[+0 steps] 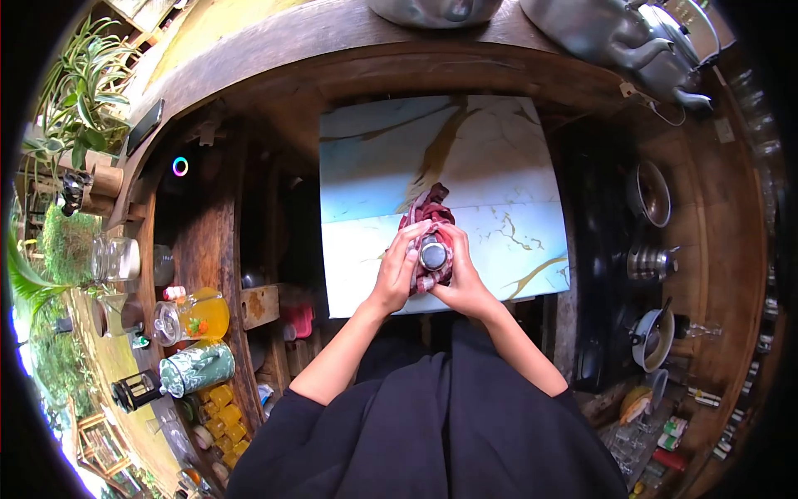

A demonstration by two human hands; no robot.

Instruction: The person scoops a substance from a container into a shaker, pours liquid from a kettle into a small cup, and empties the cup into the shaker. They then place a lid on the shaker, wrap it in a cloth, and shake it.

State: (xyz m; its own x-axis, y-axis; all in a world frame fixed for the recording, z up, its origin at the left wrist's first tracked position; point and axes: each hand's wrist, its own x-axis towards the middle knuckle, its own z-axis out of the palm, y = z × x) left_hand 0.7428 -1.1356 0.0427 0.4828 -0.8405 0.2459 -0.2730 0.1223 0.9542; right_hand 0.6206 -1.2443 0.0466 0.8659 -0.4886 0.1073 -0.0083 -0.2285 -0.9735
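A red-and-white patterned cloth (429, 214) is bunched around an upright object with a round, silvery top (433, 255). What kind of object it is, I cannot make out, since cloth and fingers cover its sides. My left hand (397, 270) is closed against the cloth from the left. From the right, my right hand (465, 279) curls round the same bundle, its thumb near the bottom. Under both hands is a marble-patterned white and pale blue tabletop (366, 249), and a darker twisted end of the cloth points toward its far side.
On the left wooden shelf are a jar of orange liquid (208, 314), a green-and-white enamel pot (198, 368) and a French press (137, 390). Large metal kettles (598, 33) stand on the far ledge. Bowls and pans (652, 339) line the right side by a black surface (603, 249).
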